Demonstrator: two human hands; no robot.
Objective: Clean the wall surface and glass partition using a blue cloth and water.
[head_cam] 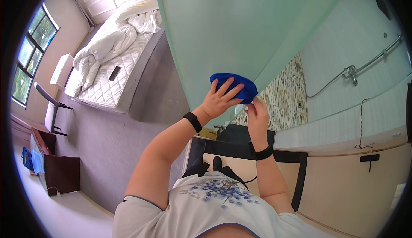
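A folded blue cloth [246, 86] lies against the tall greenish glass panel [222, 29] in front of me. My left hand [220, 98] is spread over the cloth and holds it from the near side. Close by on the right, my right hand [259, 114] has its fingertips at the cloth's lower right corner. Whether those fingers pinch the cloth or the glass behind it is hidden. Black bands circle both of my wrists.
To the left, a bed with a bare mattress [125, 67] carries a rumpled white duvet [109, 41] and a dark flat object [115, 73]. A chair [53, 106] stands by a dark red desk [62, 173]. At right, a shower rail [375, 59] hangs above mosaic tiles [280, 103]. A black-edged threshold [238, 146] crosses below my hands.
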